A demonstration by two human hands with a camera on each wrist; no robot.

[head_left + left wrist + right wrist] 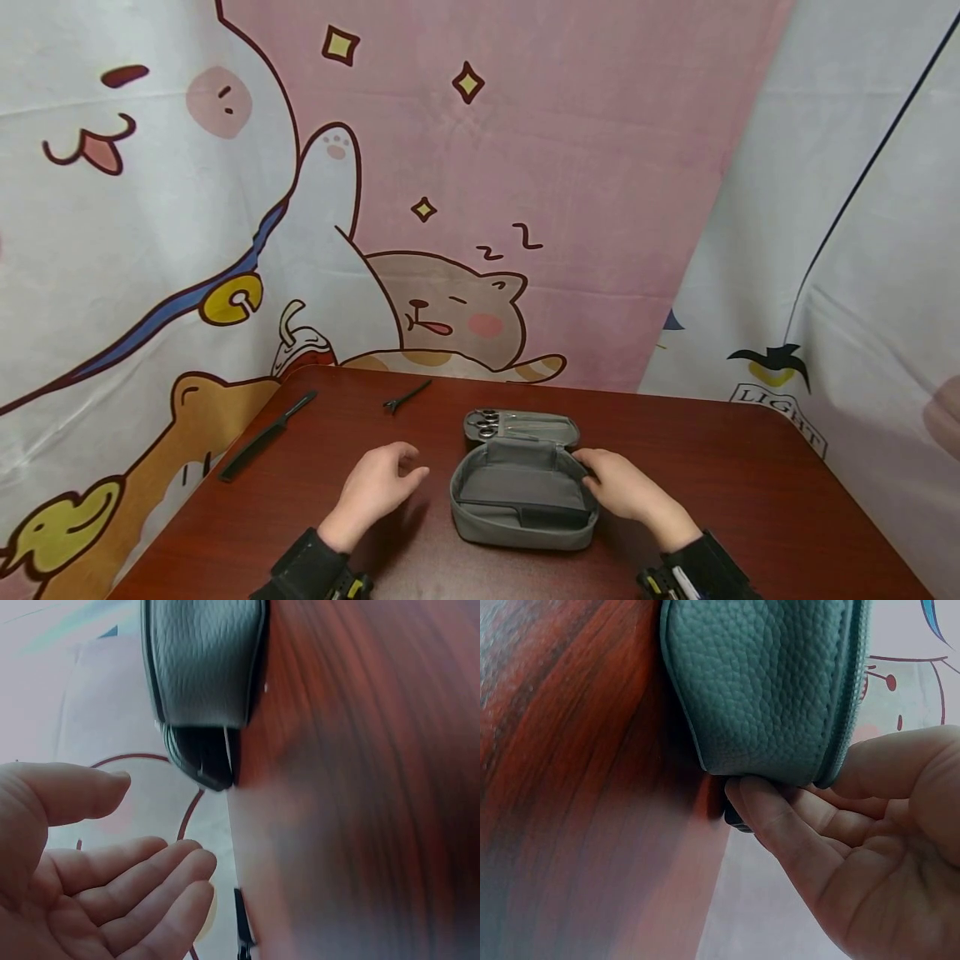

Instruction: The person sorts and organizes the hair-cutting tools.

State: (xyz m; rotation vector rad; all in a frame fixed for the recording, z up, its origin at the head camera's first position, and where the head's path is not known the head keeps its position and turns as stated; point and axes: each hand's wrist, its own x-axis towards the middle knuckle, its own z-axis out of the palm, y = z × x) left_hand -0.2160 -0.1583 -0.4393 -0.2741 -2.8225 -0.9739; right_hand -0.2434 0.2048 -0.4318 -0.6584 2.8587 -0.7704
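Note:
A grey zip case (pixel 525 533) of pebbled leather look lies unzipped on the table, its lid (pixel 551 425) folded back toward the wall. Metal scissors (pixel 487 423), finger rings showing, sit at the lid's left part. My right hand (pixel 626 487) grips the case's right back corner; in the right wrist view its thumb (pixel 885 769) is at the zipped rim and the fingers are against the outer wall. To the left of the case, my left hand (pixel 378 483) hovers with nothing in it, thumb and fingers (pixel 165 862) spread apart.
At the table's left edge lies a black comb (pixel 255 448) with a thin handle. Near the back edge is a small dark tool (pixel 407 396) with a forked end. Behind the red-brown table (pixel 712 475) hangs a printed cartoon cloth (pixel 585 167).

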